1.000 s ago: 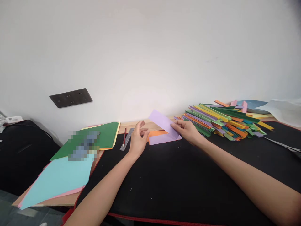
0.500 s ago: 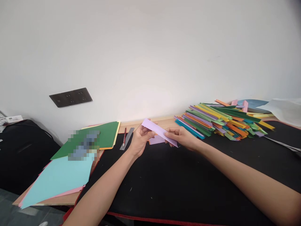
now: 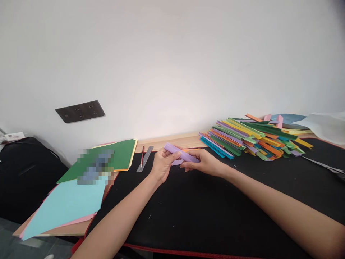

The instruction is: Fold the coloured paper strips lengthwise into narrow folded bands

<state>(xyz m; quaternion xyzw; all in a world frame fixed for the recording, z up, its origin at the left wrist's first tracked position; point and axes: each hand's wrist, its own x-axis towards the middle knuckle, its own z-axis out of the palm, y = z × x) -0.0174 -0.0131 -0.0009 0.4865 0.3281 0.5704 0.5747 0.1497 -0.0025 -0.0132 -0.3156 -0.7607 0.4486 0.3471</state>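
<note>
A purple paper strip [image 3: 185, 156] is held above the black mat by both hands, and it looks folded or curled along its length. My left hand [image 3: 164, 163] pinches its left end, thumb on top. My right hand [image 3: 202, 162] grips the right end, with the fingertips partly hidden by the strip. Beneath and behind them lie other paper pieces, a purple one [image 3: 177, 162] and an orange one [image 3: 194, 149], mostly covered by the hands. Left of my left hand rest a grey ruler [image 3: 147, 158] and a dark red pencil [image 3: 142, 157].
A heap of coloured folded paper strips [image 3: 250, 138] lies at the back right. Scissors [image 3: 323, 164] sit at the right edge of the black mat [image 3: 202, 216]. Green sheets [image 3: 124, 154] and light blue sheets [image 3: 67, 205] are stacked at left. A wall socket panel [image 3: 81, 111] is behind.
The strip has gone from a wide flat face to a narrower, folded-looking shape. My right hand has shifted its grip, thumb now below the strip.
</note>
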